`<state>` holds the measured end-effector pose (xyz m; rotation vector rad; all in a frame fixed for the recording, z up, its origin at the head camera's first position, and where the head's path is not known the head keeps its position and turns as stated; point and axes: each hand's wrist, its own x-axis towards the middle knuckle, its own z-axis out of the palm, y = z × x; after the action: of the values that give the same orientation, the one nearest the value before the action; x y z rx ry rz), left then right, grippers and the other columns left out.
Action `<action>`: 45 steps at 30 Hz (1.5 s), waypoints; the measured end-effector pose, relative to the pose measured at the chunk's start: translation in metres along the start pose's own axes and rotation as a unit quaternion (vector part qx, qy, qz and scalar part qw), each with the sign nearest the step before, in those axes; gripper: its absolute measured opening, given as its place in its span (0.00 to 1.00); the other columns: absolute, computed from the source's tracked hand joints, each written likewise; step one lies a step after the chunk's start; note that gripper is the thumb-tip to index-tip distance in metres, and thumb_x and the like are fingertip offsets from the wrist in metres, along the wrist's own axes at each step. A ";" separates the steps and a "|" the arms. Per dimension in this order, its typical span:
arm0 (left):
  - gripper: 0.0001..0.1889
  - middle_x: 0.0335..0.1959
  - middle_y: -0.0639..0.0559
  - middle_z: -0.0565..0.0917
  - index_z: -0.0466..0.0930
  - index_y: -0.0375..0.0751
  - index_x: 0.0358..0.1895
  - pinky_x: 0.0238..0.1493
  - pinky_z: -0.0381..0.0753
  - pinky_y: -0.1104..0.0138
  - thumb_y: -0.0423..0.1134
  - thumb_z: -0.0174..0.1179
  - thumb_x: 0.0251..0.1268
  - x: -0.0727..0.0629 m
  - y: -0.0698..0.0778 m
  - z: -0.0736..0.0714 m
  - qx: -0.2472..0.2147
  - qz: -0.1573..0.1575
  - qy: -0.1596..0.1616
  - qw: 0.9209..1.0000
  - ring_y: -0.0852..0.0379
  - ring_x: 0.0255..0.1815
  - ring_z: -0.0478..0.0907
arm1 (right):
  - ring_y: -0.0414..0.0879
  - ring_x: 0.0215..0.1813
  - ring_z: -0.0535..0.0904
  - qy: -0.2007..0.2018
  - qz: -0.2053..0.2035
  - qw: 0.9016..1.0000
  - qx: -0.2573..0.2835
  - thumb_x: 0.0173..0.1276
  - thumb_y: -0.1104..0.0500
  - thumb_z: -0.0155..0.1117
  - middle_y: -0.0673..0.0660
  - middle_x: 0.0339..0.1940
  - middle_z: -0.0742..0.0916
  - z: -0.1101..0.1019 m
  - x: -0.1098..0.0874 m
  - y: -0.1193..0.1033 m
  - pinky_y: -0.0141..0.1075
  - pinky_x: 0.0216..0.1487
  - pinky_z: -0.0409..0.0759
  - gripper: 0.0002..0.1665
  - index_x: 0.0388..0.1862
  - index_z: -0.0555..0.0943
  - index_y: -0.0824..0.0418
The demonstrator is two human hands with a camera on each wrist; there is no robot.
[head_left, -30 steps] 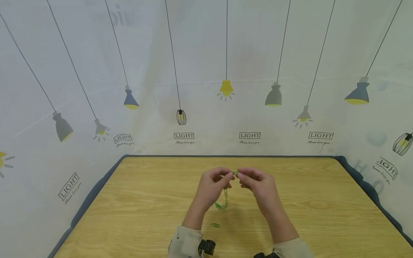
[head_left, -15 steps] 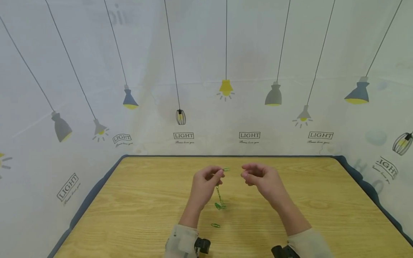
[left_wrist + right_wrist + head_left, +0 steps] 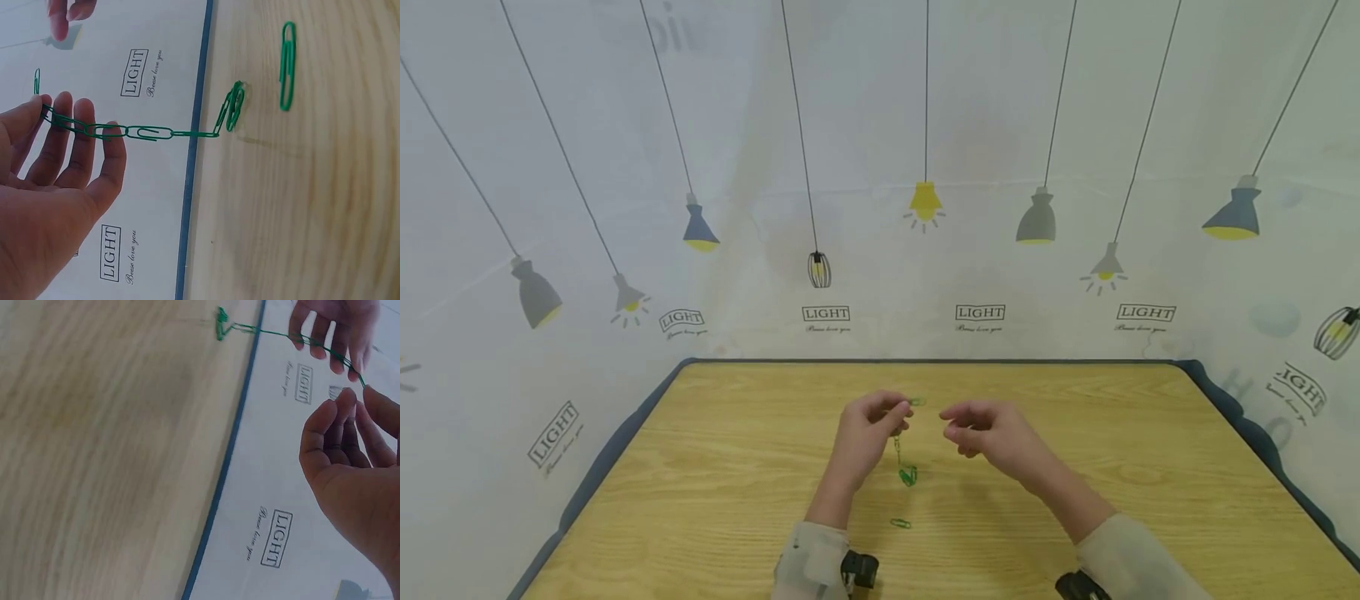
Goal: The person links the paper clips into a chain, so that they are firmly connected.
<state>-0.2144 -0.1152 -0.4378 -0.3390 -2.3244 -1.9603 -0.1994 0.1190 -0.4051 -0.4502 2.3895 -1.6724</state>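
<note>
A chain of green paper clips [image 3: 149,132] dangles from my left hand [image 3: 867,433], whose thumb and index finger pinch it near the top. One end clip [image 3: 917,402] pokes out past those fingertips toward the right. The chain's lower clips [image 3: 908,475] are bunched together at the tabletop. Facing that end clip, with a small gap in the head view, is my right hand [image 3: 996,433]; its fingers are loosely bent and hold nothing. A single loose green paper clip [image 3: 287,65] lies on the table, nearer to me than the chain.
The wood-grain table [image 3: 700,467] has a dark blue edge [image 3: 925,361] at the back. Behind it hangs a pale sheet [image 3: 880,250] printed with lamps and the word LIGHT. Black wrist cameras [image 3: 859,570] sit at both sleeves.
Both hands were together at the end clip; the right hand let go and drew away to the right, then came slightly back. The left hand shifted left, carrying the chain.
</note>
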 end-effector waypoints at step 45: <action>0.13 0.50 0.46 0.91 0.89 0.43 0.55 0.55 0.87 0.61 0.46 0.65 0.78 0.004 -0.009 -0.013 0.024 -0.029 -0.055 0.998 0.57 0.48 0.85 | 0.33 0.36 0.78 -0.118 -0.060 0.982 -0.132 0.65 0.57 0.81 0.46 0.35 0.88 0.074 -0.007 0.060 0.27 0.38 0.77 0.06 0.38 0.90 0.55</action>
<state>-0.2214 -0.1288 -0.4438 -0.3894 -2.4719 -1.9559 -0.1772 0.0753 -0.4866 -0.8025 2.4523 -1.2629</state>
